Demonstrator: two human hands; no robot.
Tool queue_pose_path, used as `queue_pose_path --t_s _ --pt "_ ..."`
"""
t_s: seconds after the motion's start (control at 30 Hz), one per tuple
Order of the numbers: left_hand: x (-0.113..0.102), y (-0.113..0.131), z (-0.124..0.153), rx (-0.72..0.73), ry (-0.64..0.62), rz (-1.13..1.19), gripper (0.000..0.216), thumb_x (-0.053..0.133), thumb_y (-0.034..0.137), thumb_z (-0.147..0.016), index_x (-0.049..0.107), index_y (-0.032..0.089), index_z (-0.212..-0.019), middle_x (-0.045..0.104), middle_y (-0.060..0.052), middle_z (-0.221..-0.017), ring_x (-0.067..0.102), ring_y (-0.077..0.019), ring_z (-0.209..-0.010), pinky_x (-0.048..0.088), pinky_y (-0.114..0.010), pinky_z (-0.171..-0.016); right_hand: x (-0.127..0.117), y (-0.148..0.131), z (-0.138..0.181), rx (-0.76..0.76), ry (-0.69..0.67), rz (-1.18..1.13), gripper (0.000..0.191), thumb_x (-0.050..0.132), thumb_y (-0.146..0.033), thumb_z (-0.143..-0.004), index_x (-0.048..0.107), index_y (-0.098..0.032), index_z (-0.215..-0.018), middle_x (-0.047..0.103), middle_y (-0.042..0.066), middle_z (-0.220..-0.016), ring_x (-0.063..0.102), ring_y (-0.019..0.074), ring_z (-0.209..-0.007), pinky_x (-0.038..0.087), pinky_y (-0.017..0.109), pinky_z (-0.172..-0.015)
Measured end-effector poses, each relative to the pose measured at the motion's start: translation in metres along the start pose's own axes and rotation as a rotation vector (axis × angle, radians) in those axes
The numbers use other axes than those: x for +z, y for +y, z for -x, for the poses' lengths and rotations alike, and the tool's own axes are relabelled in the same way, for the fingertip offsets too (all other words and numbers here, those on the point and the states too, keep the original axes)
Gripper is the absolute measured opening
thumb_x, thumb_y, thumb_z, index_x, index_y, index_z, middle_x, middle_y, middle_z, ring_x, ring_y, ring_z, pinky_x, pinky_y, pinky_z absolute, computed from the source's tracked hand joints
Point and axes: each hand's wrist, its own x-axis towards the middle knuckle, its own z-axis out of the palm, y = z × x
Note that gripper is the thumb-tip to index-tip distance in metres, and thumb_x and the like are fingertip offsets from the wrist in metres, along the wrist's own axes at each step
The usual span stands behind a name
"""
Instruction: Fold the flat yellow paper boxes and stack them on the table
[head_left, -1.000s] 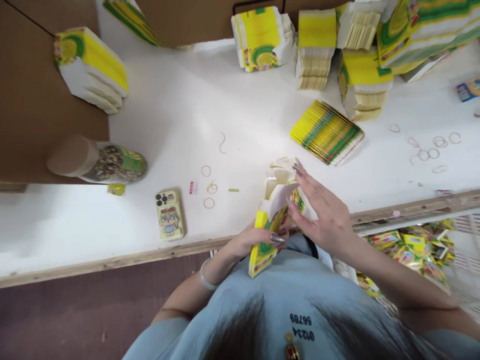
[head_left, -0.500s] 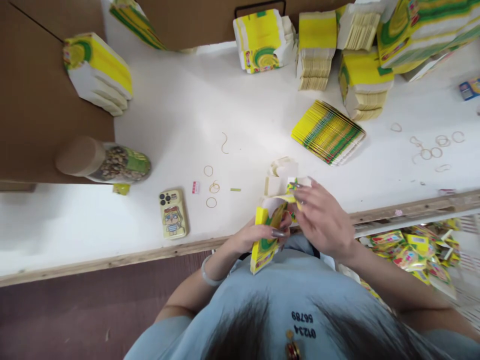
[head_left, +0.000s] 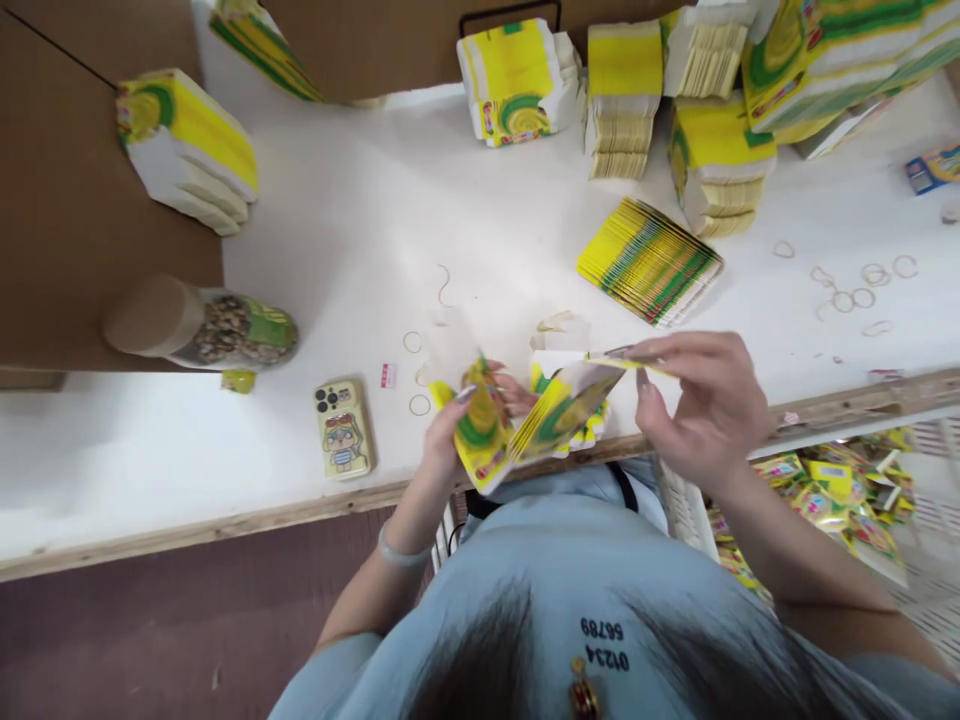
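My left hand (head_left: 450, 430) grips one end of a yellow and green flattened carton (head_left: 517, 425) just above the table's front edge. My right hand (head_left: 697, 400) pinches the carton's other end, a thin flap (head_left: 615, 358), and the carton is spread wide between the two hands. A small pile of folded white cartons (head_left: 559, 335) lies on the table right behind the hands.
Stacks of yellow carton blanks (head_left: 622, 95) line the back of the white table (head_left: 360, 220). A fanned bundle (head_left: 649, 262) lies right of centre. A phone (head_left: 341, 428), rubber bands (head_left: 417, 403), a jar (head_left: 202, 325) sit left. A bin of packets (head_left: 825, 500) stands lower right.
The hands have pulled apart: the left moved left, the right moved right and up, and the carton that was held upright and closed is now spread open between them.
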Motion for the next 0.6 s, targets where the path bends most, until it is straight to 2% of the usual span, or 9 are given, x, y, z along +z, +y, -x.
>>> queue_pose_path --t_s 0.1,0.17,0.27,0.33,0.37,0.43,0.5,0.53,0.6 --pt "-0.005 0.019 -0.006 0.060 -0.007 0.042 0.047 0.083 0.044 -0.068 0.067 0.020 -0.104 0.055 0.003 -0.076 0.057 -0.0107 -0.060 0.053 -0.026 -0.059 0.007 0.028 -0.009 0.066 -0.241 0.203 0.021 0.062 -0.015 -0.089 0.070 -0.026 -0.105 0.072 0.005 -0.093 0.070 0.0240 -0.090 0.061 0.043 -0.082" --pt "-0.005 0.022 -0.003 -0.021 -0.075 0.027 0.050 0.083 0.043 -0.066 0.066 0.020 -0.106 0.050 0.004 -0.074 0.048 -0.0082 -0.055 0.047 -0.023 -0.051 0.015 0.041 -0.011 0.092 -0.359 0.343 0.020 0.059 -0.019 -0.092 0.071 -0.023 -0.107 0.073 0.009 -0.099 0.069 0.0284 -0.096 0.058 0.050 -0.089" --pt "0.003 0.012 0.004 -0.224 -0.216 0.002 0.053 0.081 0.046 -0.062 0.066 0.021 -0.106 0.050 0.001 -0.076 0.046 -0.0100 -0.056 0.046 -0.025 -0.049 0.020 0.040 -0.016 0.092 -0.323 0.445 0.039 0.064 -0.029 -0.093 0.064 -0.019 -0.131 0.067 0.019 -0.132 0.060 0.0385 -0.127 0.046 0.063 -0.108" --pt "0.010 0.003 0.006 -0.348 -0.331 -0.005 0.051 0.081 0.051 -0.059 0.065 0.022 -0.098 0.050 0.001 -0.076 0.044 -0.0111 -0.057 0.045 -0.027 -0.050 0.019 0.030 -0.026 0.078 -0.327 0.322 0.060 0.068 -0.037 -0.091 0.051 -0.021 -0.147 0.055 0.018 -0.151 0.049 0.0383 -0.143 0.040 0.063 -0.118" --pt "0.014 -0.001 0.005 -0.395 -0.381 -0.008 0.049 0.082 0.053 -0.059 0.064 0.022 -0.093 0.049 0.001 -0.074 0.043 -0.0110 -0.056 0.044 -0.028 -0.050 0.017 0.026 -0.032 0.075 -0.376 0.222 0.066 0.068 -0.040 -0.091 0.046 -0.022 -0.151 0.052 0.016 -0.155 0.048 0.0358 -0.145 0.041 0.060 -0.120" --pt "0.022 -0.004 0.003 -0.468 -0.471 -0.031 0.046 0.082 0.055 -0.060 0.060 0.022 -0.082 0.046 0.003 -0.068 0.038 -0.0097 -0.052 0.040 -0.029 -0.049 0.014 0.018 -0.044 0.083 -0.544 0.023 0.063 0.064 -0.040 -0.093 0.045 -0.025 -0.152 0.057 0.011 -0.152 0.055 0.0297 -0.140 0.048 0.053 -0.117" --pt "0.029 -0.002 0.000 -0.511 -0.527 -0.057 0.046 0.082 0.057 -0.062 0.056 0.021 -0.074 0.043 0.003 -0.066 0.034 -0.0086 -0.050 0.037 -0.029 -0.048 0.014 0.014 -0.051 0.108 -0.675 -0.090 0.048 0.062 -0.037 -0.096 0.056 -0.025 -0.142 0.069 0.008 -0.138 0.069 0.0246 -0.123 0.055 0.048 -0.112" --pt "0.031 -0.001 -0.001 -0.525 -0.546 -0.063 0.047 0.081 0.058 -0.062 0.054 0.021 -0.071 0.041 0.004 -0.065 0.033 -0.0082 -0.049 0.036 -0.029 -0.047 0.015 0.012 -0.049 0.112 -0.685 -0.098 0.039 0.061 -0.034 -0.096 0.062 -0.025 -0.134 0.074 0.006 -0.128 0.073 0.0227 -0.114 0.057 0.046 -0.110" --pt "0.032 0.000 0.000 -0.495 -0.522 -0.105 0.051 0.078 0.064 -0.063 0.051 0.021 -0.068 0.039 0.004 -0.063 0.030 -0.0075 -0.047 0.036 -0.030 -0.045 0.020 0.007 -0.037 0.061 -0.592 -0.027 0.024 0.061 -0.029 -0.097 0.069 -0.024 -0.120 0.079 0.003 -0.114 0.076 0.0207 -0.104 0.057 0.047 -0.111"
